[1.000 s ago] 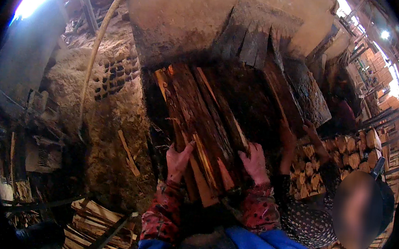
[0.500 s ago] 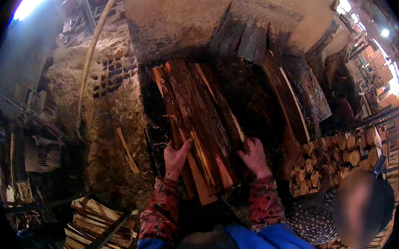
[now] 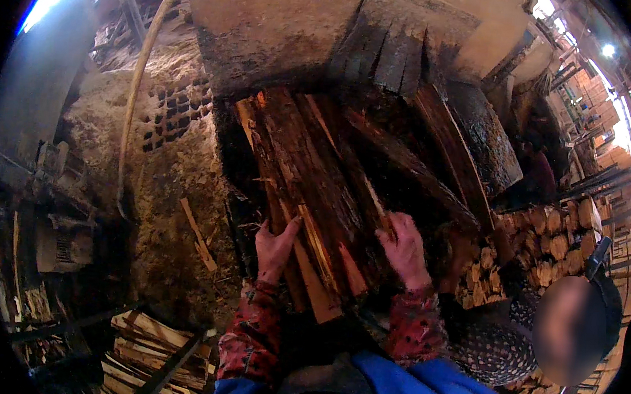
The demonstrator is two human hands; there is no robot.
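Note:
A stack of rough, bark-covered wood slabs (image 3: 310,167) lies lengthwise in front of me, with pale split edges showing along its left side and near end. My left hand (image 3: 275,249) is closed on the stack's left edge, thumb on top and fingers partly hidden. On the opposite side, my right hand (image 3: 405,251) grips the near end of the rightmost slab, its fingers curled around the edge. Right of the stack, a separate dark slab (image 3: 420,171) slants down toward a co-worker's side. Further right stands a longer dark plank (image 3: 454,152).
A co-worker in a spotted sleeve (image 3: 495,341) stands close on my right. Behind them is a pile of split firewood (image 3: 547,239). More split pieces (image 3: 150,361) lie at lower left. A sooty wall (image 3: 268,40) rises ahead, and a thin wood strip (image 3: 198,234) lies on the left ledge.
A dark slab now slants across the gap right of the stack, where only darkness showed before. My hands keep their hold on the stack, the right one shifting slightly.

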